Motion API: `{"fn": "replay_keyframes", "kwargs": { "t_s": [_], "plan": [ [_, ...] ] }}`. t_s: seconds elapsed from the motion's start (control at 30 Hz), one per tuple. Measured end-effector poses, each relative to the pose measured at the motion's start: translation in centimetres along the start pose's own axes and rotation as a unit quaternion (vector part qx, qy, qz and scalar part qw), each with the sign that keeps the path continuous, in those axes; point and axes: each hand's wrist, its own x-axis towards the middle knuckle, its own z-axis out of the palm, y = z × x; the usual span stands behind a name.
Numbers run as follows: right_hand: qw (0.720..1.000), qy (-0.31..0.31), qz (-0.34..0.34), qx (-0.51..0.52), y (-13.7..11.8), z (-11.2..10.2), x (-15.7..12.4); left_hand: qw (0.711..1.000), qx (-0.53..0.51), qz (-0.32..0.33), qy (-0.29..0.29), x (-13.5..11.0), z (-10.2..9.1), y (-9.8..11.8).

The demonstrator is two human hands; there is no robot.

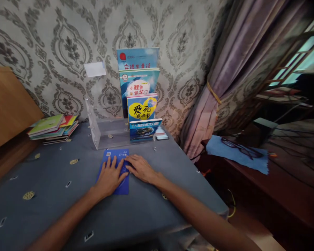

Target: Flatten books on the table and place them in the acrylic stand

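A blue booklet [124, 189] with a small QR code near its top lies on the cloth-covered table. Flat across its middle rests my left hand [108, 179], fingers spread. My right hand [141, 169] touches the booklet's right edge, its fingers stretched toward the left hand and the thumb apart from them. Just behind stands a clear acrylic rack [94, 129] with stepped tiers. Its right side holds several upright books, among them a yellow-and-blue book [142, 108] and, at the front, a dark blue book [143, 132] with an island on the cover.
A stack of books [51, 127] lies at the back left beside a wooden panel [9, 104]. Patterned wallpaper and a tied curtain [225, 66] border the table [52, 212]. Right of it, a dark red surface bears a blue cloth [225, 157], eyeglasses [242, 148] and cables.
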Motion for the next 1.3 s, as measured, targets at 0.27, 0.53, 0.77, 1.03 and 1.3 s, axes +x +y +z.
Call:
{"fn": "replay_keyframes", "kwargs": {
  "t_s": [0.27,0.53,0.77,1.03,1.3],
  "plan": [
    [1.000,-0.017,0.005,-0.020,0.1,0.5,0.0,1.000,0.007,-0.004,0.024,3.5,-1.8,-4.1],
    [1.000,-0.016,0.006,-0.013,0.4,0.5,0.1,0.997,0.045,0.004,0.058,6.1,-1.8,-5.0],
    [0.999,-0.036,0.011,-0.004,1.2,0.3,0.8,0.997,0.055,-0.017,0.060,5.6,-2.0,-4.3],
    [0.999,-0.029,0.011,-0.028,0.9,0.6,0.7,0.998,0.030,-0.002,0.058,4.2,-2.1,-4.7],
    [0.998,-0.040,0.022,-0.040,0.5,0.4,1.1,0.998,-0.012,-0.036,0.048,1.4,-1.2,-5.2]
  ]
}}
